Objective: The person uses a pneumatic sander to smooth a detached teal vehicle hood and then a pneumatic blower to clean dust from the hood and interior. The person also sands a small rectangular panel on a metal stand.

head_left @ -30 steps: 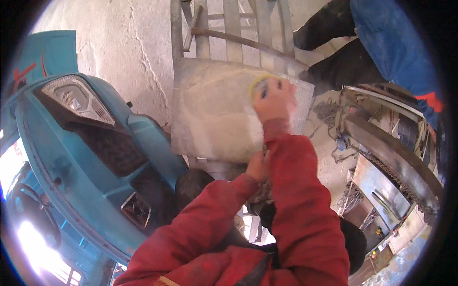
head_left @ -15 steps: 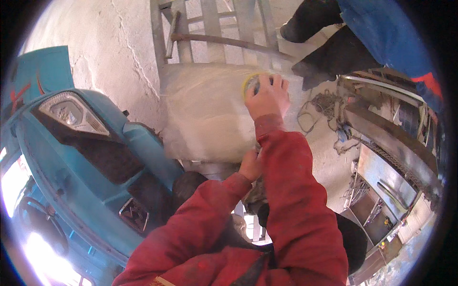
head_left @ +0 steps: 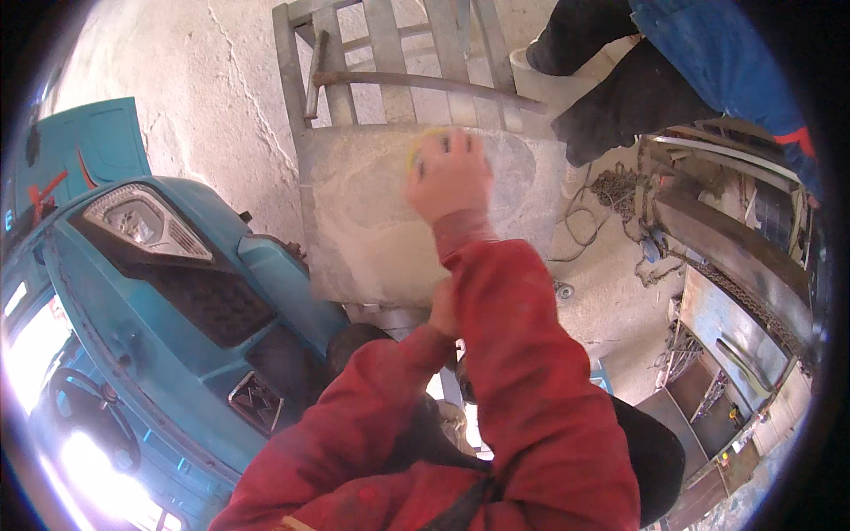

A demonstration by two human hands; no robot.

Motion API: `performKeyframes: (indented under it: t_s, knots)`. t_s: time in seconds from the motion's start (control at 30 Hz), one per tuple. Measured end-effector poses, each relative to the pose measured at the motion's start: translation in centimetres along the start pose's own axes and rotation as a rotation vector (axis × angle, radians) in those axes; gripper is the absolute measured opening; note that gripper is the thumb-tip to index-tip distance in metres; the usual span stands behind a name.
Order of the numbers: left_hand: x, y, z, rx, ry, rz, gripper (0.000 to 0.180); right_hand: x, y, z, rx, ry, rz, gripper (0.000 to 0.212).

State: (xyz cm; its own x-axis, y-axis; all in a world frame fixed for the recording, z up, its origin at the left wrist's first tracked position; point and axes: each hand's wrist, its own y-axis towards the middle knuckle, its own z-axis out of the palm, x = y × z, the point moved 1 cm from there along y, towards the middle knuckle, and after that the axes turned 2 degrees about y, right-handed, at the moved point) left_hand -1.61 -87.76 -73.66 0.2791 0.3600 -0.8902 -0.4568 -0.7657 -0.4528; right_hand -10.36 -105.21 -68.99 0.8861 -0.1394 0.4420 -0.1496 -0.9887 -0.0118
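Observation:
My right hand (head_left: pixel 453 181) is closed over a yellow-edged round pad (head_left: pixel 413 154), pressed against a flat, dusty panel (head_left: pixel 354 252). Only a sliver of the pad shows past my fingers, and the hand is slightly blurred. Pale swirls and darker rubbed patches mark the panel's face. At its near edge, my left hand (head_left: pixel 443 310) is mostly covered by my right sleeve; its fingers are hidden. The panel lies on a slatted metal stand (head_left: pixel 382 53).
A long-handled hammer (head_left: pixel 398 80) rests across the slats beyond the panel. To the left stands a teal vehicle front (head_left: pixel 177 354) with a headlight. A person in dark boots (head_left: pixel 611 106) is at the far right. Metal shelving and a chain (head_left: pixel 735 296) line the right side.
My right hand has slid left across the panel with the pad. Darker rubbed areas now show on the panel's surface. My left hand stays near the panel's near edge.

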Motion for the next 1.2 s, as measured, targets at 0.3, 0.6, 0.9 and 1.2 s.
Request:
performKeyframes:
  t_s: [0.3,0.6,0.9,1.2]
  knots:
    - [1.5,0.0,2.3,-0.146,0.023,-0.18,0.032,-1.9,-0.1,-1.4,-0.044,-0.07,0.203,0.031]
    - [0.5,0.1,2.0,-0.02,0.22,-0.305,0.038,-2.2,0.2,-1.4,-0.047,-0.092,0.31,0.031]
    - [1.0,-0.1,0.4,0.048,0.016,-0.174,0.041,-2.0,-0.2,-0.9,-0.115,-0.071,0.207,0.026]
    - [-0.6,-1.0,0.5,-0.077,-0.04,-0.114,0.038,-2.5,-0.6,-1.0,-0.14,-0.031,0.116,0.021]
